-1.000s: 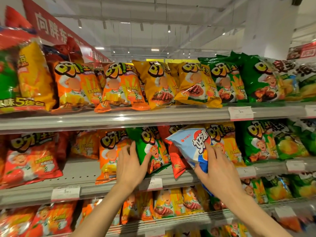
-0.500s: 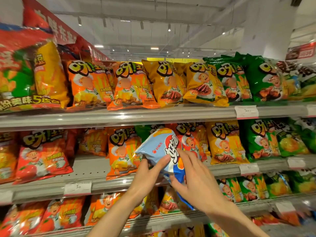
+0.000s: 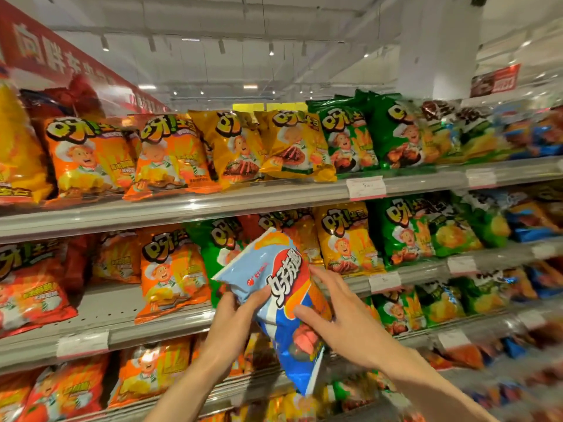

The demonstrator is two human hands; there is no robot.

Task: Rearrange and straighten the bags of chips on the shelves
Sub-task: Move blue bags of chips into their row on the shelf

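Now I hold the blue chip bag [image 3: 281,295] in both hands, off the shelf.

My left hand [image 3: 234,321] pinches its upper-left edge, my right hand [image 3: 336,318] wraps its right side; its long axis tilts down-right, the middle shelf [image 3: 100,312] beyond my grip. Bottom corner hidden; right side blurred.

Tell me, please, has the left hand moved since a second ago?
Yes. The left hand has left the green bag on the middle shelf and shifted right onto the blue bag.
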